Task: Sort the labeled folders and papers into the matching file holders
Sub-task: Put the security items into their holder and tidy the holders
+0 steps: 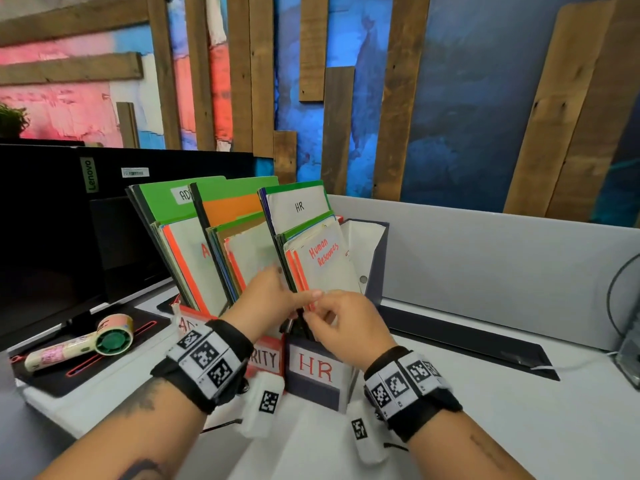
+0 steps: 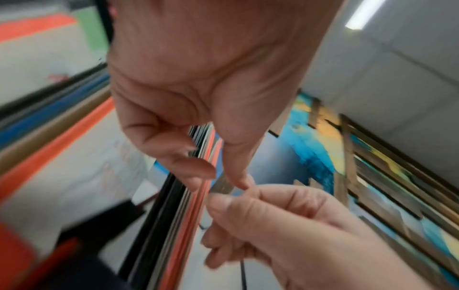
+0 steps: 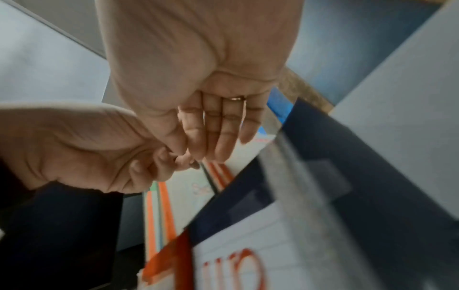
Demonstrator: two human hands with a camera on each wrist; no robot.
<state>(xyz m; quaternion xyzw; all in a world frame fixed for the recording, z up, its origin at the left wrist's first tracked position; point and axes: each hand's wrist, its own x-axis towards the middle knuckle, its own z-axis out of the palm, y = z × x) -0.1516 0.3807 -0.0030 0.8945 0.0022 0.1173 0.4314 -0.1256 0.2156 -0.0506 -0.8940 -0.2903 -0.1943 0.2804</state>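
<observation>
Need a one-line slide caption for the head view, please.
Both hands, left hand and right hand, meet at the lower edge of papers standing in the HR holder.

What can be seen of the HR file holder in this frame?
The HR file holder is a dark navy box, apparently cardboard, with a white front label reading HR in red. It stands upright on the white desk, rightmost in the row, beside a red holder. Folders and papers lean back in it, the front sheet reading Human Resources. The left hand and right hand pinch papers at its opening.
</observation>
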